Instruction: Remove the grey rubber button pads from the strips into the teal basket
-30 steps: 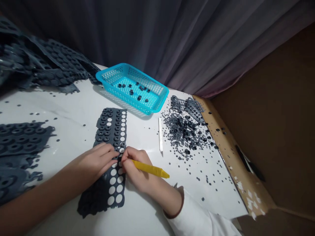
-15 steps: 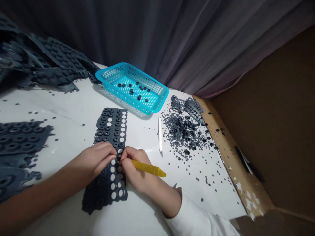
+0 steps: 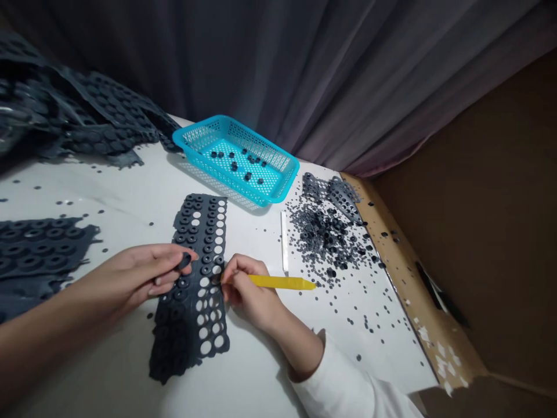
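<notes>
A dark rubber sheet [image 3: 191, 325] of moulded rings lies on the white table, with two columns of its round holes showing white. Above its left edge, my left hand [image 3: 161, 270] pinches a small black rubber ring [image 3: 185, 260] between thumb and fingers. My right hand [image 3: 248, 287] is closed around a yellow crayon-shaped tool [image 3: 282, 283], its tapered end pointing right. The fingertips of that hand are at the sheet's right edge; the tool's other end is mostly hidden by them.
A turquoise basket [image 3: 287, 183] holding several black rings stands behind the sheet. A white pencil-like stick [image 3: 284, 241] lies beside a pile of black bits [image 3: 322, 229]. More rubber sheets [image 3: 43, 247] lie at left, with a heap [image 3: 100, 110] behind. A curtain [image 3: 278, 69] hangs at the back.
My left hand has lifted off the sheet and moved slightly left, now with a black ring in its fingers. My right hand has shifted slightly right, and the yellow tool lies more level.
</notes>
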`<state>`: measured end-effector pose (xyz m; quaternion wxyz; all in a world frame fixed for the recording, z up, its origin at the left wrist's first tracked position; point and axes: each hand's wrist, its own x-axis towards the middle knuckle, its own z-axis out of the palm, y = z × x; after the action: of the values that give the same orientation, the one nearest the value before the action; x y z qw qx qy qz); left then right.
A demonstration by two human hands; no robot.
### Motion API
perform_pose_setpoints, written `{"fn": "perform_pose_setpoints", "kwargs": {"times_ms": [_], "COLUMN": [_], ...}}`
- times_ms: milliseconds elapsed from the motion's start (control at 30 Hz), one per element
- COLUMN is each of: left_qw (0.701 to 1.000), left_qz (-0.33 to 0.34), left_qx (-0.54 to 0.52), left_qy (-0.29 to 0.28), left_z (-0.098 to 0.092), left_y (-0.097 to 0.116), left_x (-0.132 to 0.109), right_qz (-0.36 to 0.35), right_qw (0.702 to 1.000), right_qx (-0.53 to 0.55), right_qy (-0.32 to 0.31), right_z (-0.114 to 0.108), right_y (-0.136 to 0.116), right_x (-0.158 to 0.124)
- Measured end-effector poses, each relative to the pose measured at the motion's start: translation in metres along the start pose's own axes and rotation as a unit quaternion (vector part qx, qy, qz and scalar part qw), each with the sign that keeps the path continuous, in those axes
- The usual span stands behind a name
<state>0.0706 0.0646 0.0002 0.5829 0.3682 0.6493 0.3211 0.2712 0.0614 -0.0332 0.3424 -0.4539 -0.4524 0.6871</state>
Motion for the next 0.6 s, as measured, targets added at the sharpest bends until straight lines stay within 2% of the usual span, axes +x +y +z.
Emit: {"fn": "perform_pose_setpoints", "kwargs": {"times_ms": [67,167,333,433,533,600], "left_qw": [0.997,0.992,0.992,0.99,0.988,0.98], "left_qz": [-0.03,-0.007,0.046,0.043,0.014,0.003], "left_qx": [-0.063,-0.084,-0.027,-0.021,-0.082,-0.152], "left_qy": [-0.044,-0.09,-0.118,-0.13,-0.128,-0.131], "left_z": [0.0,-0.001,-0.006,-0.008,-0.007,-0.006], "left_y": [0.002,0.003,-0.011,-0.016,-0.015,-0.012], "left_x": [-0.004,-0.006,0.002,0.004,0.006,0.007], "right_qz": [-0.007,-0.045,-0.091,-0.094,-0.092,-0.094], "right_qw": [1.0,0.998,0.994,0.994,0.994,0.992], "right_qx": [0.002,0.016,0.015,-0.013,-0.046,-0.07], "right_qy": [0.005,0.034,0.053,0.045,0.03,0.044], "right_z": [0.0,-0.002,-0.005,-0.004,-0.002,-0.001], "right_y": [-0.002,-0.003,0.002,0.006,0.008,0.008], "right_x": [0.0,-0.001,-0.003,-0.002,0.0,0.001]}}
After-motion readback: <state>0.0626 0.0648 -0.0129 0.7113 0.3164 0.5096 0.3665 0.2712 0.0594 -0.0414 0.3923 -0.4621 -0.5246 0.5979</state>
